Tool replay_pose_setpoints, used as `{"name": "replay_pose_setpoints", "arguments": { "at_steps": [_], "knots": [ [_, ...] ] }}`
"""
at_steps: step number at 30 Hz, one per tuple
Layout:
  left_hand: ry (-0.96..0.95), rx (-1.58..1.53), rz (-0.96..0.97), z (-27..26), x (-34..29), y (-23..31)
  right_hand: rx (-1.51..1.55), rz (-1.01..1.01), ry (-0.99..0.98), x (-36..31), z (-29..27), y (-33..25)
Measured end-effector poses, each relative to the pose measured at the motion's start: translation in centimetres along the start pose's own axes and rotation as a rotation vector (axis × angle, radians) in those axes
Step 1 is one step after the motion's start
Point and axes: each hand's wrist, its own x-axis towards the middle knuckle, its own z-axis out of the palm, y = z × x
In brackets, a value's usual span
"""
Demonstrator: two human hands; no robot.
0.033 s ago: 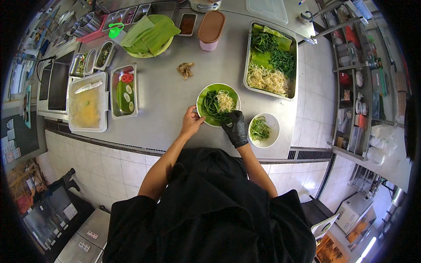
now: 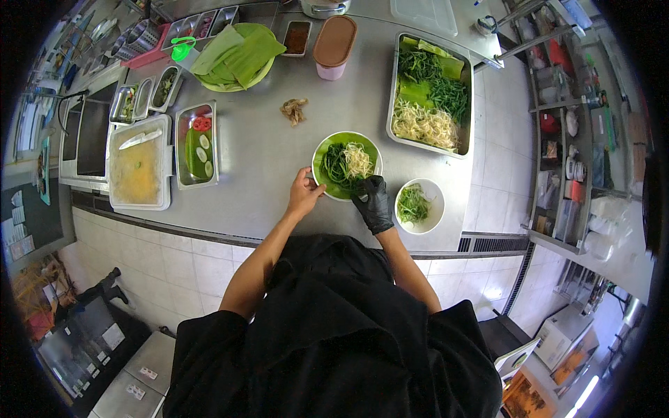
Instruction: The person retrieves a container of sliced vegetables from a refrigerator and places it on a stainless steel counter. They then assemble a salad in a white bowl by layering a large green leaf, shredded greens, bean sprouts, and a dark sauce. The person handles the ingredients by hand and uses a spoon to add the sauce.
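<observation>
A white bowl (image 2: 380, 148), lined with green banana leaf, stands on the steel table. Dark leafy greens (image 2: 335, 161) lie in its left part, with pale bean sprouts (image 2: 358, 161) beside them. My bare left hand (image 2: 303, 195) is closed on the bowl's near left rim, thumb on top. At the near right of the bowl, my black-gloved right hand (image 2: 375, 205) has its fingers bent together on the greens by the rim; the fingertips are partly hidden. Right of this glove is a second white bowl (image 2: 438, 207) with shredded green vegetable (image 2: 414, 204) in it.
A steel tray (image 2: 469, 90) of greens and sprouts stands at the far right. Left are a cucumber and tomato tray (image 2: 214, 150) and a lidded container (image 2: 167, 182) with a knife (image 2: 141, 138) on top. Farther back are banana leaves (image 2: 240, 57), a brown-lidded tub (image 2: 334, 42) and a crumpled brown clump (image 2: 294, 111).
</observation>
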Motion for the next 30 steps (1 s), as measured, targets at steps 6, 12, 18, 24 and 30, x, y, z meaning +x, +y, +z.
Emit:
{"name": "replay_pose_setpoints", "arguments": {
  "at_steps": [6,12,18,24,30],
  "knots": [
    [-0.014,0.010,-0.018,0.1,-0.2,0.9,0.010,-0.090,-0.025,0.1,1.0,1.2],
    [-0.020,0.021,-0.009,-0.2,0.2,-0.2,0.027,-0.042,0.042,0.2,-0.9,1.4],
    [0.004,0.032,-0.049,0.3,0.0,0.7,0.166,0.037,-0.093,1.3,-1.2,2.0],
    [0.004,0.022,0.046,0.0,0.5,-1.7,-0.079,-0.100,-0.046,2.2,0.1,-1.6],
    [0.052,0.104,0.090,0.1,-0.2,-0.8,-0.251,-0.211,-0.010,1.6,2.6,0.7]
  ]
}}
